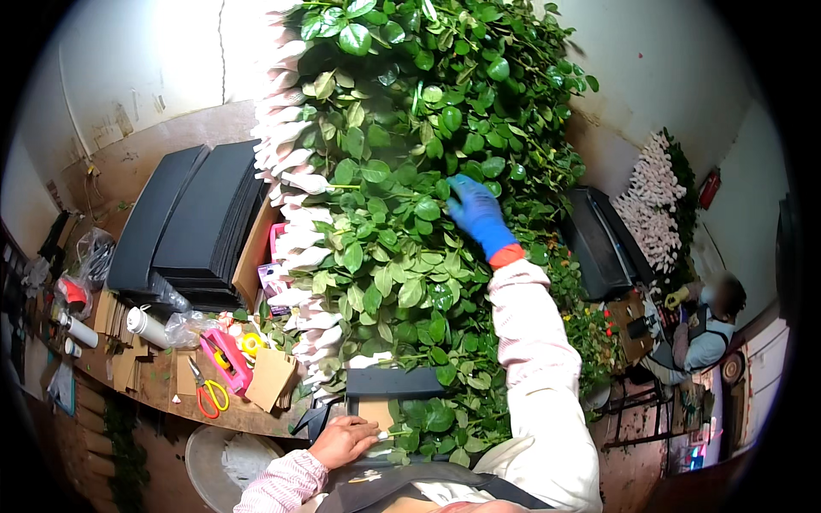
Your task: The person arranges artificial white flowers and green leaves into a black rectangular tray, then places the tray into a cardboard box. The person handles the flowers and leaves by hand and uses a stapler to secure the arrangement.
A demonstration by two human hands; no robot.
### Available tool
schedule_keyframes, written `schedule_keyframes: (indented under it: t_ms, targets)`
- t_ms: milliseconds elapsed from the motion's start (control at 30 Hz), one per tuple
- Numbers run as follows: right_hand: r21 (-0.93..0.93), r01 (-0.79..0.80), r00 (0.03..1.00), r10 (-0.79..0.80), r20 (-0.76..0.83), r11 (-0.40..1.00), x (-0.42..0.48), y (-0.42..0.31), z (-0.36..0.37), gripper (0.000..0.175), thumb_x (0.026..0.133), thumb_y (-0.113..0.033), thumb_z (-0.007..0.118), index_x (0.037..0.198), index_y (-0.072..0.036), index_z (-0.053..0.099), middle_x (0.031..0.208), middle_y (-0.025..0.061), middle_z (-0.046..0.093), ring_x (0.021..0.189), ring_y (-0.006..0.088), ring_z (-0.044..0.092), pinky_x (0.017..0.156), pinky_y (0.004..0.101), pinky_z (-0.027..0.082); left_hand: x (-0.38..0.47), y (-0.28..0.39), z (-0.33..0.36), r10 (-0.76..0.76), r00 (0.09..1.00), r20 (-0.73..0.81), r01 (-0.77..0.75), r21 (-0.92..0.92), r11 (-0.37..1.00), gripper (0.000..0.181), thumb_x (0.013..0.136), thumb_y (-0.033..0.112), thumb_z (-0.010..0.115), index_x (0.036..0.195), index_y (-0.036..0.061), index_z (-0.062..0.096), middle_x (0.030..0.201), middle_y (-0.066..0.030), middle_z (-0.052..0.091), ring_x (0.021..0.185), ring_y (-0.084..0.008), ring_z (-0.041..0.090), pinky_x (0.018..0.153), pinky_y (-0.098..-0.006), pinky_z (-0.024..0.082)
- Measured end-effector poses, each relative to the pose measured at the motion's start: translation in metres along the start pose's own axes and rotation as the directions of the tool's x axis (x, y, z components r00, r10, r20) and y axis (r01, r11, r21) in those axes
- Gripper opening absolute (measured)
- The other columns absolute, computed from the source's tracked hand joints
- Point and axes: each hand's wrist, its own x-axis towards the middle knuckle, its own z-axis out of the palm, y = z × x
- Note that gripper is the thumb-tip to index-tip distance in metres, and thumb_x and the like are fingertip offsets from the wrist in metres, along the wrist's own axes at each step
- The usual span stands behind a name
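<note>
My left hand (346,442), bare, rests at the front edge of the work surface with its fingers over a white-wrapped rose bud (383,435). Whether it grips the bud is hidden. Beside it lies an open black box or folded sheet (394,383) with brown cardboard (375,413) inside and leafy stems across it. In a blue glove, my right hand (478,215) reaches into a large heap of leafy rose stems (410,282). Leaves cover part of its fingertips. White netted rose heads (301,183) line the heap's left side.
Black sheets (205,211) are stacked at left. Orange-and-yellow scissors (208,391), a pink tape dispenser (228,362), cardboard pieces (272,378) and a white bottle (146,326) lie nearby. A round bin (211,471) stands below. Another person (705,333) sits at right, near more wrapped roses (651,199).
</note>
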Motion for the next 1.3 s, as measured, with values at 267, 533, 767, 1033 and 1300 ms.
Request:
schedule_keyframes:
  t_ms: [267,533,767,1033,1300]
  targets:
    - [0.066,0.29,0.911,-0.255,-0.326,0.955,-0.017,-0.052,-0.029,0.044,0.08,-0.004,0.063,0.123,-0.014,0.065,0.125,0.0098,0.066,0.11,0.0337,0.064,0.095,0.0453,0.051,-0.005,-0.006,0.018,-0.07,0.994,-0.085,0.061,-0.1,0.993,0.021,0.087,0.014,0.075,0.106,0.0065,0.077,0.112,-0.0069,0.076,0.091,-0.026,0.069,0.085,-0.0373,0.054]
    - [0.42,0.233,0.885,-0.371,0.282,0.877,-0.197,-0.074,-0.159,0.044,0.079,-0.007,0.075,0.121,-0.019,0.071,0.103,0.0069,0.073,0.089,0.0288,0.069,0.078,0.0433,0.055,-0.006,-0.01,0.017,-0.337,0.94,0.049,0.326,-0.415,0.849,0.051,0.088,0.013,0.078,0.132,0.0054,0.055,0.117,-0.0169,0.067,0.101,-0.0246,0.068,0.086,-0.0383,0.055]
    - [0.121,-0.086,0.695,-0.027,0.718,0.989,-0.399,-0.038,-0.13,0.023,0.092,-0.027,0.067,0.114,-0.021,0.071,0.1,0.0099,0.072,0.09,0.0324,0.07,0.077,0.0462,0.055,-0.003,-0.023,0.02,-0.253,0.967,0.007,0.213,-0.563,0.799,0.075,0.08,0.01,0.086,0.145,0.0089,0.048,0.135,-0.0109,0.06,0.112,-0.0191,0.063,0.088,-0.0315,0.055]
    - [0.081,0.034,0.85,-0.071,0.521,0.996,-0.231,-0.067,-0.139,0.028,0.088,-0.027,0.064,0.113,-0.016,0.069,0.093,0.0109,0.072,0.083,0.0332,0.07,0.073,0.0479,0.056,0.001,0.0,0.003,-0.169,0.986,-0.003,0.159,-0.306,0.939,0.054,0.088,0.013,0.077,0.139,0.0126,0.06,0.115,-0.0145,0.06,0.101,-0.027,0.065,0.086,-0.0333,0.056]
    - [-0.445,-0.045,0.973,0.139,0.182,0.894,-0.072,0.033,0.015,0.035,0.083,-0.023,0.071,0.116,-0.012,0.067,0.128,0.011,0.063,0.122,0.0309,0.056,0.101,0.0422,0.047,0.011,-0.01,0.002,-0.1,0.98,0.171,0.116,-0.085,0.99,0.052,0.092,0.026,0.073,0.141,0.0207,0.057,0.106,-0.0186,0.05,0.102,-0.0342,0.051,0.091,-0.04,0.046]
